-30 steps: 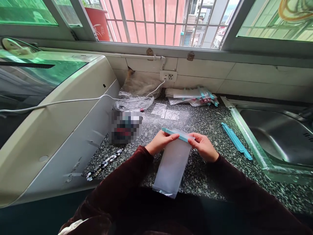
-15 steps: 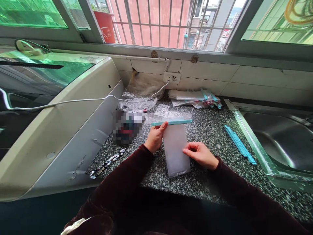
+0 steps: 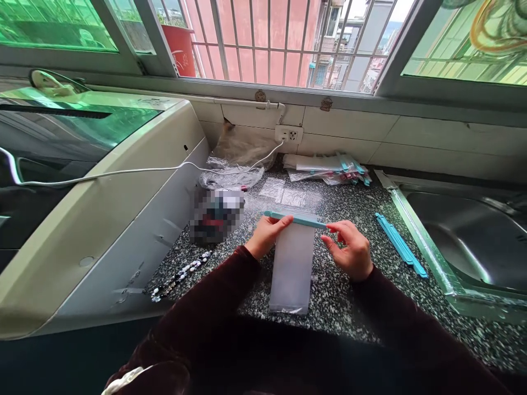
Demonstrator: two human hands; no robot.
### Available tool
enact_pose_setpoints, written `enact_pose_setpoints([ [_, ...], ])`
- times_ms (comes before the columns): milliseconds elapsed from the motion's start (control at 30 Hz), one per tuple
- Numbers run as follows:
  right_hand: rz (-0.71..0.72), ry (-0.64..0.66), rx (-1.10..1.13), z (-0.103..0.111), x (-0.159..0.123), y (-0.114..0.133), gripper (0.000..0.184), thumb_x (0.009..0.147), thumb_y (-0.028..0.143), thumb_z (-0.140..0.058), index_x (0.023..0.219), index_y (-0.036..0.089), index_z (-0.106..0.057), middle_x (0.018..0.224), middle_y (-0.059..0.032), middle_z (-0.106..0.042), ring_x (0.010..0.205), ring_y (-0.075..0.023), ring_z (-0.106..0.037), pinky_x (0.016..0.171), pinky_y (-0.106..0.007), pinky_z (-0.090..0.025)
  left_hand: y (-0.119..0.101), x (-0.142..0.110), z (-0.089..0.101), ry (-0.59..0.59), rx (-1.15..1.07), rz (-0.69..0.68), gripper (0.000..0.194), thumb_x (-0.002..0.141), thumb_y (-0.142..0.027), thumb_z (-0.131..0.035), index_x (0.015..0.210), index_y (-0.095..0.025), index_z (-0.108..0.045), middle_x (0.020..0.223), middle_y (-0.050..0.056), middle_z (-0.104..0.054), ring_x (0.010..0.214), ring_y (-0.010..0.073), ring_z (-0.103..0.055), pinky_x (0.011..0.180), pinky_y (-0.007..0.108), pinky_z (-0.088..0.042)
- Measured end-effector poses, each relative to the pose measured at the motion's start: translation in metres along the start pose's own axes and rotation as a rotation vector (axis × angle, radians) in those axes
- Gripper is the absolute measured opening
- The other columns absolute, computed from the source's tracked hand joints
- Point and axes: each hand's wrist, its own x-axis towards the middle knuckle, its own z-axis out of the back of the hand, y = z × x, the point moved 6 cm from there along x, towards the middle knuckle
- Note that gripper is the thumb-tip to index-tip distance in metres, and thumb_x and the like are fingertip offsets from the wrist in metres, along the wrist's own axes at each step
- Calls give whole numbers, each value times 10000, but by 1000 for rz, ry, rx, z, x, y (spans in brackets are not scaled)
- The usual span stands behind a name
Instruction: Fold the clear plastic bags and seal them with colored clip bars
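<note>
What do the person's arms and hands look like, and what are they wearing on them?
Both arms are in long, dark reddish-brown sleeves: the left sleeve and the right sleeve look soft, a bit like velvet, and reach down to the wrists. The left hand and the right hand are bare, with no gloves.

Matt plastic bag (image 3: 291, 269); glossy metal sink (image 3: 465, 236); sleeve (image 3: 212, 302) perhaps velvet
</note>
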Motion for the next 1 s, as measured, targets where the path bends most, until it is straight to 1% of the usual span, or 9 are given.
enact_pose_setpoints([
  [133, 181, 25, -202, -3, -2, 11, 190, 813, 328, -561, 895, 180, -646, 760, -55, -626, 686, -162, -559, 632, -264, -440, 1, -4, -9, 94, 113, 22, 427, 573, -491, -720, 717, -92, -671, 688, 47, -653, 652, 140, -562, 632, 251, -431],
  [300, 290, 81, -368, -8, -2, 19, 187, 842, 295, -513, 840, 183, -663, 697, -46, -631, 664, -162, -539, 634, -272, -396, 3, -5, -13, 152, 181, 66, 450, 597, -510, -690, 742, -85, -672, 680, 44, -640, 620, 128, -540, 591, 235, -398],
  [467, 278, 69, -503, 4, 15, 5, 218, 840, 303, -495, 766, 178, -657, 664, -42, -626, 648, -159, -533, 616, -273, -352, 4, -8, -22, 344, 164, 198, 435, 608, -440, -707, 880, -104, -661, 826, 74, -672, 701, 152, -586, 650, 248, -426],
  [567, 162, 72, -589, 17, 39, -20, 266, 834, 337, -477, 733, 167, -655, 671, -49, -639, 652, -164, -557, 596, -270, -339, 4, -1, -27, 438, 178, 322, 392, 556, -360, -742, 845, -111, -655, 790, 60, -673, 669, 143, -584, 633, 244, -430],
  [667, -73, 115, -660, 29, 72, -54, 283, 809, 362, -472, 772, 156, -662, 735, -70, -668, 686, -188, -590, 578, -272, -336, -5, 28, -25, 340, 267, 298, 297, 520, -292, -736, 735, -110, -644, 680, 42, -653, 582, 126, -558, 545, 225, -407],
  [767, -337, 184, -721, 34, 106, -89, 298, 785, 388, -472, 820, 165, -666, 795, -90, -687, 735, -229, -616, 577, -282, -353, -24, 77, -21, 80, 365, 144, 189, 532, -234, -682, 660, -111, -618, 547, 12, -585, 462, 101, -489, 433, 206, -340],
  [833, -473, 245, -738, 31, 128, -110, 301, 772, 402, -477, 825, 179, -671, 816, -100, -693, 781, -250, -626, 595, -292, -380, -36, 112, -23, -49, 383, 56, 153, 548, -192, -649, 670, -114, -601, 520, -7, -548, 445, 90, -464, 427, 202, -331],
  [900, -560, 312, -731, 24, 147, -127, 292, 759, 397, -489, 834, 188, -679, 856, -107, -696, 831, -257, -631, 624, -298, -410, -45, 146, -24, -156, 394, -14, 171, 565, -171, -630, 721, -110, -598, 536, -12, -542, 461, 90, -465, 460, 211, -362],
  [1000, -609, 379, -721, 9, 169, -148, 295, 748, 370, -505, 875, 177, -689, 921, -125, -691, 887, -261, -631, 666, -305, -438, -49, 186, -22, -287, 423, -87, 243, 590, -144, -611, 829, -99, -608, 678, 31, -607, 592, 123, -541, 574, 230, -425],
])
